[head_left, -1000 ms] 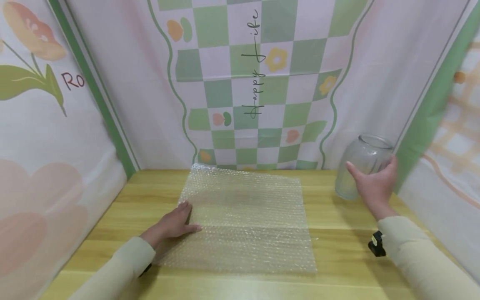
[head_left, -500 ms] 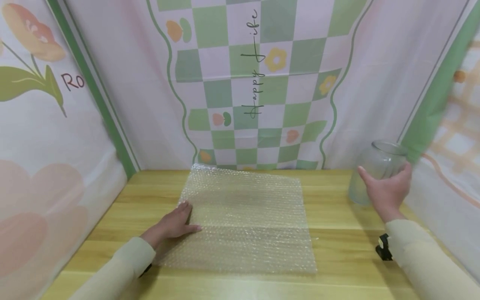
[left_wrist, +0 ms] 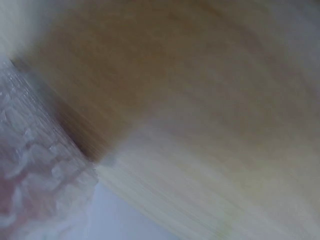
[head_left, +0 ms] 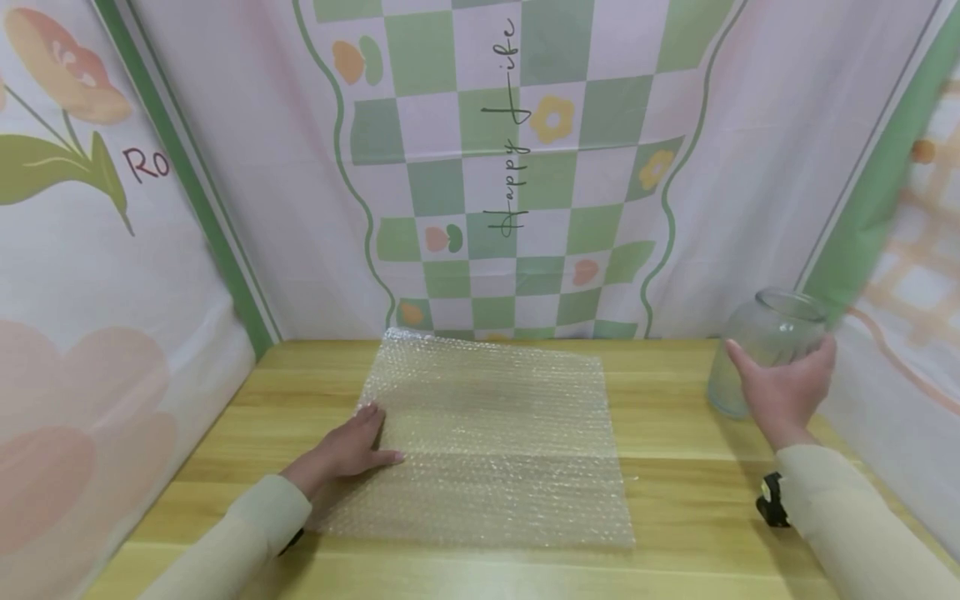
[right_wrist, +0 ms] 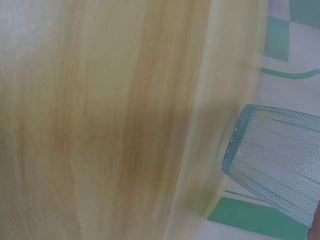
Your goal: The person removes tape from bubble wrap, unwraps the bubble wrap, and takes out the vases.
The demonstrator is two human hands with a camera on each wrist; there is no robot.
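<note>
A clear sheet of bubble wrap (head_left: 495, 442) lies flat on the wooden table. My left hand (head_left: 347, 443) rests on its left edge, fingers straight and thumb spread. In the left wrist view, part of the bubble wrap (left_wrist: 40, 165) shows blurred at the left, and the hand itself is out of sight. Toward the back right corner, my right hand (head_left: 787, 392) grips a clear glass jar (head_left: 776, 337) by its side, thumb on the near left. The wide mouth of the jar faces up, without a lid. Ribbed glass and a thick base mark the jar (right_wrist: 275, 155) in the right wrist view.
Wood-grain planks form the table (head_left: 675, 517). Behind it hangs a green-and-white checked curtain (head_left: 487, 192) with lettering. Printed fabric walls (head_left: 112, 350) close in both sides. The right fabric wall (head_left: 900, 350) stands close beside the jar.
My right hand has moved right and a little toward me, carrying the glass jar away from the bubble wrap. My left hand and the bubble wrap have stayed in place.
</note>
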